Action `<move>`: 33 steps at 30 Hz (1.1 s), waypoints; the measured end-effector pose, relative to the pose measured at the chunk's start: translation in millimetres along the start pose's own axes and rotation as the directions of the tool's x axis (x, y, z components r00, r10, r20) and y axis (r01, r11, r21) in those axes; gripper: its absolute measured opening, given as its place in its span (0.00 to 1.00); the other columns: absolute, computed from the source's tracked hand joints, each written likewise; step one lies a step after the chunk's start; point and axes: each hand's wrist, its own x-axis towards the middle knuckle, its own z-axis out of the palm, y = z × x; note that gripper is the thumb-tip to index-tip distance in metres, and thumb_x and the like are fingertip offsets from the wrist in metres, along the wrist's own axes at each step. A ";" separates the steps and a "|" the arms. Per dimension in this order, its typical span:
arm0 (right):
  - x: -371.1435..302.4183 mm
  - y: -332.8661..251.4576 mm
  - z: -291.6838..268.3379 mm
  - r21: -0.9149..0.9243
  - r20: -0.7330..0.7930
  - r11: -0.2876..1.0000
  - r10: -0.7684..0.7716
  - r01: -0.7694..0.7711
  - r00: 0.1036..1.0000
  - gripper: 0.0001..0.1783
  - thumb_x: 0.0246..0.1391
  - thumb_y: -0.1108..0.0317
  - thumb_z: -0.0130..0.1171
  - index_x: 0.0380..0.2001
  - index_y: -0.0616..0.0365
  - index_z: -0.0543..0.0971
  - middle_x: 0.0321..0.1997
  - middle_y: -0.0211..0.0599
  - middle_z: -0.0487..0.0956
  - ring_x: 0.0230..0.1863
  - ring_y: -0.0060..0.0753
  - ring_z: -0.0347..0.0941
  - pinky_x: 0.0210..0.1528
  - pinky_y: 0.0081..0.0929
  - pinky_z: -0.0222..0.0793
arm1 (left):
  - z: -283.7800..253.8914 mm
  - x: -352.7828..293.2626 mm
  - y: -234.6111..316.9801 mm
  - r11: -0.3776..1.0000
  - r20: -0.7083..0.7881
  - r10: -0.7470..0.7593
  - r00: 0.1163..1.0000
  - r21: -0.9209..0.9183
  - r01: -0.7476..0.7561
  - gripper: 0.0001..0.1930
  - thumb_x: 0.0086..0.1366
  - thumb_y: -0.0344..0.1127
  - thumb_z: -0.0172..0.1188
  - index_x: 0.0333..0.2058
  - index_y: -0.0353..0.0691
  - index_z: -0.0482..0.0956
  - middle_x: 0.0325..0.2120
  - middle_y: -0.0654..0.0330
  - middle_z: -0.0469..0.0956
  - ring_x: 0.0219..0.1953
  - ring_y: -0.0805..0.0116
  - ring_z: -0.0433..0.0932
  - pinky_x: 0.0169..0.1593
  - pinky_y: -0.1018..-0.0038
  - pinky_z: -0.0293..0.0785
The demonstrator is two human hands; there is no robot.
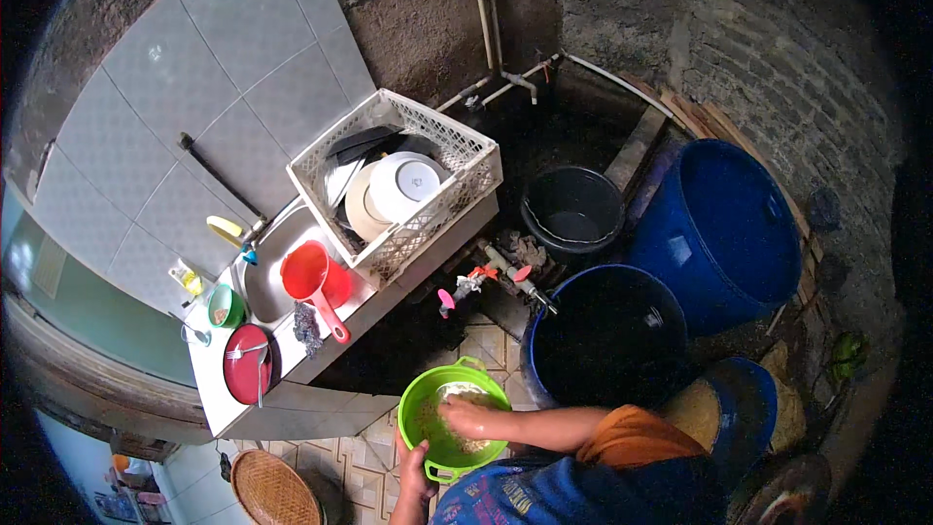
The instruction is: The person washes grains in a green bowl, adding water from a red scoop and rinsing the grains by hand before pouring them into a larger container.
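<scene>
A bright green two-handled basin (406,418) is in front of me at the lower middle. My left hand (413,469) grips its near-left rim, thumb over the edge. Inside, my right hand (466,418) reaches in from the right, its fingers curled down among pale grains (474,445) that look like rice. The fingertips are hidden, so what they close on does not show. Some whitish wet stuff lies beside that hand on the basin floor.
A counter at left bears a sink (260,277), red dipper (305,270), red plate (243,379), green bowl (225,307) and white crate (437,224) of dishes. Right are blue barrels (671,253), a black tub (573,209) and taps (486,277). A woven basket (277,491) sits lower left.
</scene>
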 end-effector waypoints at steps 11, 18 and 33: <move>-1.3 1.4 -14.4 0.466 -0.006 0.885 -0.017 0.018 1.000 0.06 0.59 0.69 0.55 0.37 0.59 0.75 0.36 0.37 0.76 0.32 0.30 0.74 0.31 0.31 0.70 | -12.0 2.3 -10.5 0.997 -0.039 0.076 0.996 0.022 -0.075 0.30 0.60 0.35 0.50 0.62 0.51 0.55 0.53 0.56 0.66 0.53 0.57 0.69 0.54 0.60 0.70; -10.4 -2.1 -48.1 0.893 0.426 -0.172 0.031 -0.415 0.904 0.06 0.63 0.66 0.54 0.40 0.55 0.73 0.34 0.26 0.73 0.33 0.22 0.72 0.35 0.24 0.72 | -9.6 1.1 -5.7 0.998 -0.050 0.017 0.999 -0.059 -0.020 0.37 0.58 0.29 0.49 0.66 0.52 0.49 0.58 0.53 0.62 0.57 0.54 0.65 0.58 0.57 0.66; -15.2 -17.8 -42.3 0.894 0.376 0.196 0.168 -0.404 0.912 0.08 0.63 0.66 0.53 0.38 0.60 0.72 0.32 0.31 0.73 0.31 0.23 0.71 0.32 0.23 0.72 | -13.9 0.3 -7.1 0.995 -0.031 -0.018 0.999 -0.094 0.015 0.35 0.60 0.31 0.50 0.65 0.56 0.50 0.56 0.54 0.65 0.55 0.53 0.68 0.54 0.56 0.70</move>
